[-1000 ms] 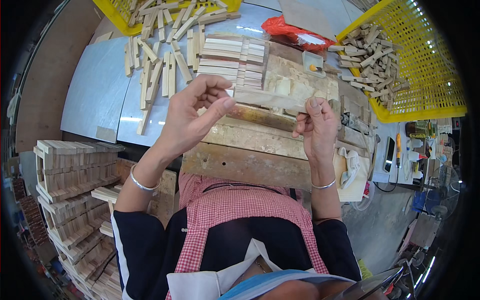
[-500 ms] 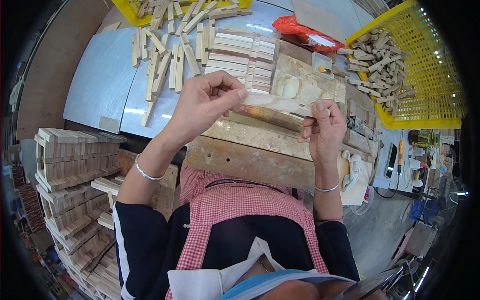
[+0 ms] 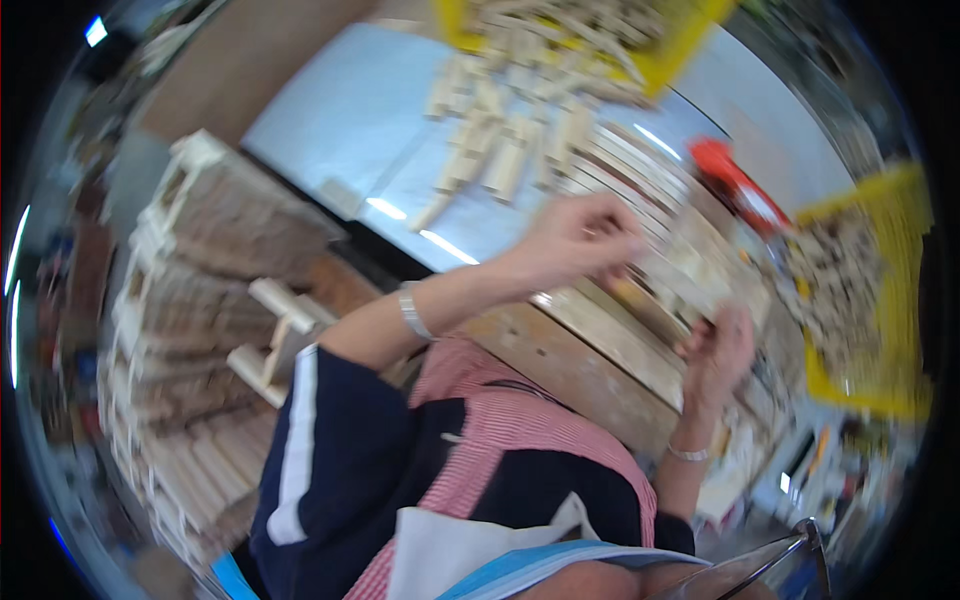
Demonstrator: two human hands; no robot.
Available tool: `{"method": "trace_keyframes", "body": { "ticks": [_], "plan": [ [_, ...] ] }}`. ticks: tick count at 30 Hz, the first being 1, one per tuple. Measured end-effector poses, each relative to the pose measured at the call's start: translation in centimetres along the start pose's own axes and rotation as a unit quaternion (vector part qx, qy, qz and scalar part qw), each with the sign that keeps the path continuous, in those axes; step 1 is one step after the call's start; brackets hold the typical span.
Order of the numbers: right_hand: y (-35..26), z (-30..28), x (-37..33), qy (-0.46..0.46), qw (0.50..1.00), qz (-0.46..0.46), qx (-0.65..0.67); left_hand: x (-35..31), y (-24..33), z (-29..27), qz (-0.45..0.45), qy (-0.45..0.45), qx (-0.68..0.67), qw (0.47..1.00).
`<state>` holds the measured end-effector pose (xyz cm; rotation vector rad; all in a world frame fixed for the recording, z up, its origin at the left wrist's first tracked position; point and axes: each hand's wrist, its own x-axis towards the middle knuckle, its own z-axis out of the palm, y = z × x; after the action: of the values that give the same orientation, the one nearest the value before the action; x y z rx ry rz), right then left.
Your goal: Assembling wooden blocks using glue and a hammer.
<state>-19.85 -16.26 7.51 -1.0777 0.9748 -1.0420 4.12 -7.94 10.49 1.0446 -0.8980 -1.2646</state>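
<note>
Your left hand (image 3: 590,238) and right hand (image 3: 718,348) are pinching a wooden strip (image 3: 676,281) near the bench's (image 3: 575,368) front edge; moving it likely needs steadiness.

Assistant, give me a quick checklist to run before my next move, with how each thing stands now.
1. Wooden strip between both hands: ok, though blurred.
2. Left grip firm on the strip: cannot tell, too blurred.
3. Right grip firm on the strip: cannot tell, also blurred.
4. Red plastic bag clear of both hands: ok, it lies apart.
5. Yellow basket on the right holding wooden pieces: ok.
6. View sharp enough to inspect the strip's surface: not ok.
</note>
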Motion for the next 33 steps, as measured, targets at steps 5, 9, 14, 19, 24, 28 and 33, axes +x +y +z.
{"method": "trace_keyframes", "body": {
  "ticks": [5, 9, 14, 19, 24, 28, 33],
  "plan": [
    [-1.1, 2.9, 0.1, -0.160, 0.984, -0.068, 0.044, -3.2, 4.2, -4.4, 0.144, 0.142, -0.133, 0.970],
    [0.1, 3.0, 1.2, -0.213, 0.976, -0.050, 0.002, -9.5, 11.9, -12.8, 0.418, 0.324, -0.156, 0.834],
    [1.1, 2.2, 1.6, -0.222, 0.975, -0.026, -0.016, -15.5, 20.5, -23.5, 0.566, 0.410, -0.242, 0.673],
    [1.1, 3.0, 0.8, -0.168, 0.983, -0.003, -0.073, -8.4, 13.5, -24.1, 0.433, 0.363, -0.171, 0.807],
    [-0.2, 5.5, 1.2, -0.232, 0.960, -0.045, -0.151, -3.6, 6.4, -17.9, 0.149, 0.318, 0.081, 0.933],
    [0.5, 4.9, 1.8, -0.222, 0.957, -0.047, -0.181, -2.2, 0.3, -17.2, -0.030, 0.195, 0.357, 0.913],
    [1.7, 4.5, 2.2, -0.222, 0.957, -0.003, -0.185, -1.1, -3.9, -16.3, 0.085, 0.184, 0.680, 0.705]
  ]
}}
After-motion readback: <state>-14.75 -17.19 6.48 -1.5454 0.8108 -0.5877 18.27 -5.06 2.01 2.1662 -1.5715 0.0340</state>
